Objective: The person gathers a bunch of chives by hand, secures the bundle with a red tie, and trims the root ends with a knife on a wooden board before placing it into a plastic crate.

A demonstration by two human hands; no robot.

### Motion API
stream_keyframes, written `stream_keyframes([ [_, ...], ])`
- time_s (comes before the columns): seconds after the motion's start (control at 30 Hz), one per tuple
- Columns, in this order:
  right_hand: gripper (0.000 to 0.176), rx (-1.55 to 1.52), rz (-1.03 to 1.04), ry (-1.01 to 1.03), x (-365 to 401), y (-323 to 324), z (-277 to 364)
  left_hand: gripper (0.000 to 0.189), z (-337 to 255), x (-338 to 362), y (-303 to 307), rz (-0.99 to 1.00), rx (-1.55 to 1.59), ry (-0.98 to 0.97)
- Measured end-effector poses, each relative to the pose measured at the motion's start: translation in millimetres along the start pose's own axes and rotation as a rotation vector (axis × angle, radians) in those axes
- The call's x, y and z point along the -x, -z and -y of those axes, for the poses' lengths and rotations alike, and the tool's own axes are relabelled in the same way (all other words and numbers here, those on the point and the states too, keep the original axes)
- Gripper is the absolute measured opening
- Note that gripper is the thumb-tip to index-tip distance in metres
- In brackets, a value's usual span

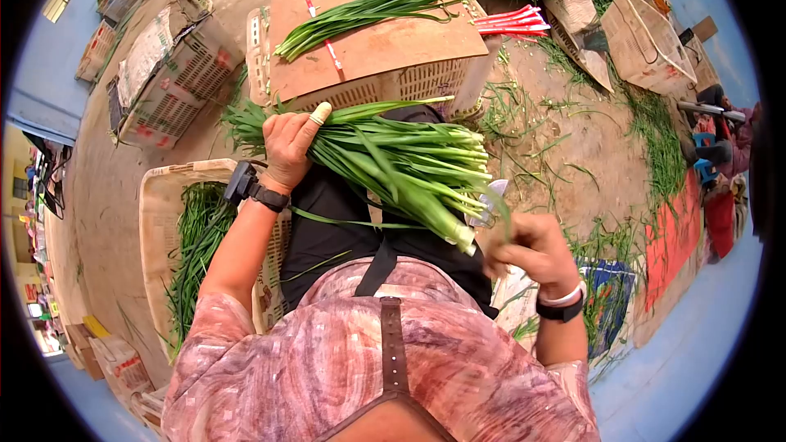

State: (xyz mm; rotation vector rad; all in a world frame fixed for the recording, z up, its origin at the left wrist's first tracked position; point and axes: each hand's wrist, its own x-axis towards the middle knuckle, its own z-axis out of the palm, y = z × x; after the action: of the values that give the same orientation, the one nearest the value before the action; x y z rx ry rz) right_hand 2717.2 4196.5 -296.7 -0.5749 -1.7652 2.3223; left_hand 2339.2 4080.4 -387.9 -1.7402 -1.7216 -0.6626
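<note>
My left hand (288, 143) is wrapped round the leafy part of a thick bunch of long green stalks (393, 155), held across my lap with the pale cut ends toward the right. Near those ends my right hand (532, 254) is partly blurred, its fingers curled round a thin green leaf. A shiny metal blade (490, 200) shows between the stalk ends and my right hand; what holds it is hidden. In front of me another green bunch (368, 12) lies on a brown board (409, 45), across a red-and-white strip (334, 57).
The board rests on a plastic crate (426, 86). Red-and-white strips (514, 22) stick out at its right. A crate of greens (151, 237) stands at my left, another crate (176, 82) farther left. Loose leaves (524, 127) litter the floor. A seated person (720, 151) is far right.
</note>
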Motion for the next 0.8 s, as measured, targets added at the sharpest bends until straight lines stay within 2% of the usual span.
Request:
stream_keyframes([
  [0.07,0.009,-0.08,0.099,-0.2,24,21,-2,0.053,-1,-2,2,0.002,0.034,0.001],
  [0.1,0.017,0.387,0.037,-0.236,24,28,1,0.053,-2,-4,2,0.001,0.052,0.002],
  [0.13,0.028,1.108,-0.169,-0.014,23,28,-10,0.052,-3,-4,2,0.0,0.049,0.001],
  [0.2,0.034,1.334,-0.463,-0.045,20,35,-14,0.052,-4,-5,2,-0.004,0.038,-0.002],
  [0.3,0.032,0.764,-0.625,0.19,-21,-7,2,0.05,-6,-6,2,-0.002,0.023,0.013],
  [0.33,0.024,1.0,-0.67,0.292,-36,-9,-7,0.049,-6,-5,2,-0.006,0.009,0.03],
  [0.4,0.015,1.093,-0.716,0.349,-49,-26,-25,0.048,-5,-2,-1,-0.017,-0.021,0.063],
  [0.47,0.017,1.096,-0.577,0.609,-43,-61,-27,0.045,1,6,-5,-0.067,-0.061,0.12],
  [0.53,0.021,1.017,-0.342,0.67,-39,-77,-39,0.045,3,10,-4,-0.082,-0.068,0.159],
  [0.6,0.02,0.968,-0.31,0.674,-43,-79,-53,0.045,8,14,-6,-0.085,-0.063,0.164],
  [0.7,0.009,0.793,-0.208,0.761,-52,-71,-61,0.045,9,17,-6,-0.074,-0.056,0.179],
  [0.8,0.005,0.118,-0.342,0.11,-50,-79,-61,0.046,9,18,-7,-0.1,-0.074,0.166],
])
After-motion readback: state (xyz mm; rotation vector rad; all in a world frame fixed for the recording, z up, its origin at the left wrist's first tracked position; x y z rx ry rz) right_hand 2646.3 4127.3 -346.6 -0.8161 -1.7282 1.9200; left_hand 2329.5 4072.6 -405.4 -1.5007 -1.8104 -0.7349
